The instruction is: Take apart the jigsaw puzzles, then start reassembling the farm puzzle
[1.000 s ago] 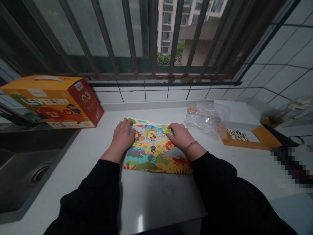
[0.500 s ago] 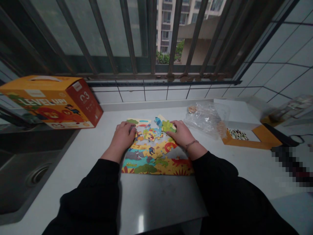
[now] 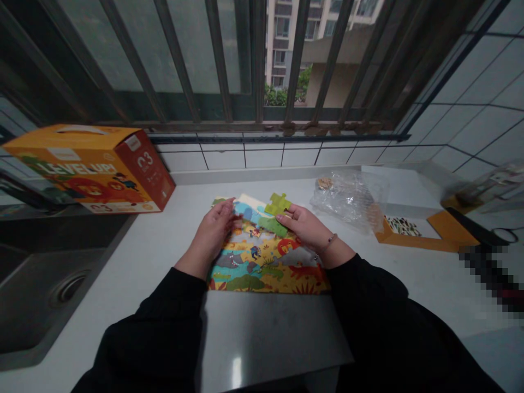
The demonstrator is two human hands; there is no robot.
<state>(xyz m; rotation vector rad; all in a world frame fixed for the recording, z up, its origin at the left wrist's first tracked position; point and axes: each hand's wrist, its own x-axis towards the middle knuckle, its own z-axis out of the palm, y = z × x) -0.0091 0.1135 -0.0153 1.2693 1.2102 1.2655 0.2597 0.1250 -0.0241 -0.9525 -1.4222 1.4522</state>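
Note:
A colourful animal jigsaw puzzle [image 3: 270, 267] lies on the counter between my hands. Above its far part, a joined section of blue and green puzzle pieces [image 3: 268, 222] is raised and tilted. My right hand [image 3: 307, 228] pinches a bright green puzzle piece [image 3: 278, 204] at its edge, with the joined section right against its fingertips. My left hand [image 3: 213, 232] has its fingers closed at the left end of the raised section, near the light blue part; these fingers are slightly blurred. The far left corner of the puzzle shows behind my left fingertips.
An orange handled box [image 3: 94, 169] stands at the left, beside the sink [image 3: 28, 284]. Behind my right hand lies a crumpled clear plastic bag [image 3: 347, 196]. Farther right sits an open orange-edged box [image 3: 426, 243] with patterned contents. A barred window [image 3: 233, 65] is behind the counter.
Both hands rested at the puzzle's sides. The right hand has lifted a green piece and a blue-green section off the far right part. The left hand has moved inward to the section.

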